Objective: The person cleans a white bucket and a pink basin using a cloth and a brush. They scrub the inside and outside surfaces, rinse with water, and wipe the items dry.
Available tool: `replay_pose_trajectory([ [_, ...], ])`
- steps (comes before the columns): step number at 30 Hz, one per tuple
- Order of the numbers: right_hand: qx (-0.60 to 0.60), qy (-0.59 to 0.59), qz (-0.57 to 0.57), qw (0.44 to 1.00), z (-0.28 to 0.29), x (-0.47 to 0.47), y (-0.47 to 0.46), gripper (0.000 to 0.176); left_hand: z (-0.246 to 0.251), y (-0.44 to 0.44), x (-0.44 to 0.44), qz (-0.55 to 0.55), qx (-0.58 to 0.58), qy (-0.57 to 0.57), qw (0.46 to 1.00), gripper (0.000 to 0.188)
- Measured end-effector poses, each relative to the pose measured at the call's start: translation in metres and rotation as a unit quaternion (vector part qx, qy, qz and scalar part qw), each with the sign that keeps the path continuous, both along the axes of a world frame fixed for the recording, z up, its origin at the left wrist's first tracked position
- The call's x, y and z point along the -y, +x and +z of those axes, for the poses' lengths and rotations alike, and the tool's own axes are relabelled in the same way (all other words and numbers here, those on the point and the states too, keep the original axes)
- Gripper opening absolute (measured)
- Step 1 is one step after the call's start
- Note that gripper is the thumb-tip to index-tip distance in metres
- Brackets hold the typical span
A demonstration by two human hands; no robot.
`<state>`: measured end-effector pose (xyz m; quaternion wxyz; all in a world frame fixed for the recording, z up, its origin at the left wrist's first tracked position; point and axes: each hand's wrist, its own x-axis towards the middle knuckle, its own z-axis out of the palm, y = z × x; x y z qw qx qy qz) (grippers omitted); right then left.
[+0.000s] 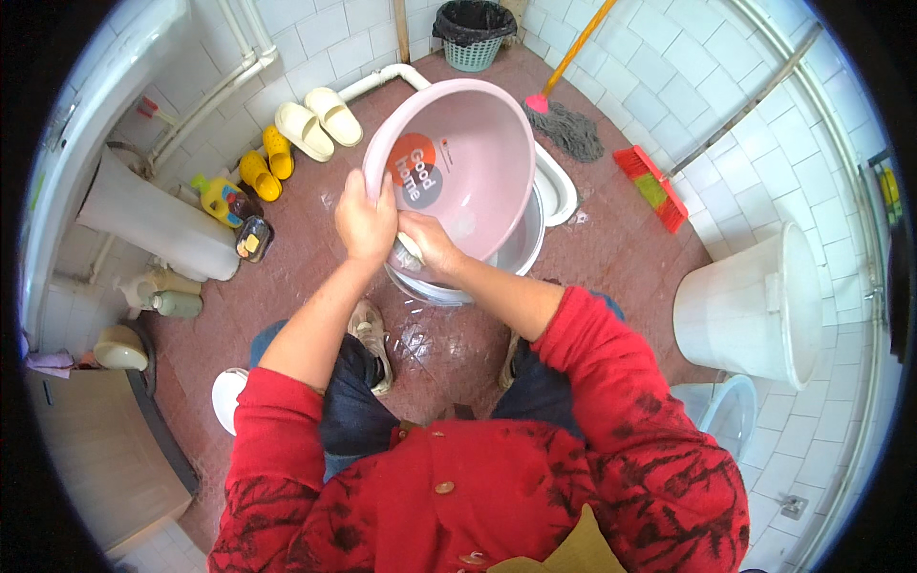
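Observation:
A pink plastic basin [480,165] is tilted up on its side, its inside facing right. My left hand [367,218] grips its rim at the left, thumb inside near a round orange-and-grey sticker [415,168] bearing writing. Lower down, my right hand [430,247] is closed around a brush [410,247] with a pale handle and whitish bristles. The brush is at the basin's lower outer side; whether the bristles touch it is hard to see. Beneath the pink basin stands another wide basin [529,247] with a light rim, partly hidden.
A white ceramic fixture [562,190] lies behind the basins. Mop [569,129], red broom [650,188] and a large white bucket [738,308] line the right wall. Slippers [304,130], yellow clogs [261,175] and a sink pedestal [165,222] are left. The reddish floor [423,351] looks wet.

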<state>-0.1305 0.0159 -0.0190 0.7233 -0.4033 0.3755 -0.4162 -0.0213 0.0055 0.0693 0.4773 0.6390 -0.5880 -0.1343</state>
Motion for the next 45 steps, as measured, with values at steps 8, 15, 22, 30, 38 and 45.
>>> replay_pose_trajectory([
  [8,-0.783,-0.251,0.181,0.540,0.045,0.022,-0.101,0.060,0.062,-0.013,0.021,-0.036,0.147,0.075,0.986,0.020],
  [15,-0.533,-0.206,0.224,0.789,0.021,0.002,-0.051,0.065,0.070,-0.017,0.036,-0.046,0.161,0.086,0.982,0.018],
  [22,-0.738,-0.213,0.134,0.626,0.018,0.022,-0.103,0.063,0.063,-0.008,0.030,-0.051,0.151,0.132,0.978,0.034],
  [30,-0.730,-0.194,0.116,0.645,0.006,0.014,-0.096,0.064,-0.019,0.004,-0.055,-0.110,-0.167,0.205,0.958,0.047],
  [38,-0.175,-0.056,0.099,0.978,0.002,0.002,-0.031,0.050,0.008,-0.006,-0.014,-0.055,-0.011,-0.011,0.998,0.028],
  [45,-0.572,-0.294,0.187,0.742,0.019,0.006,-0.069,0.055,0.068,-0.016,0.028,-0.067,0.172,0.081,0.979,0.023],
])
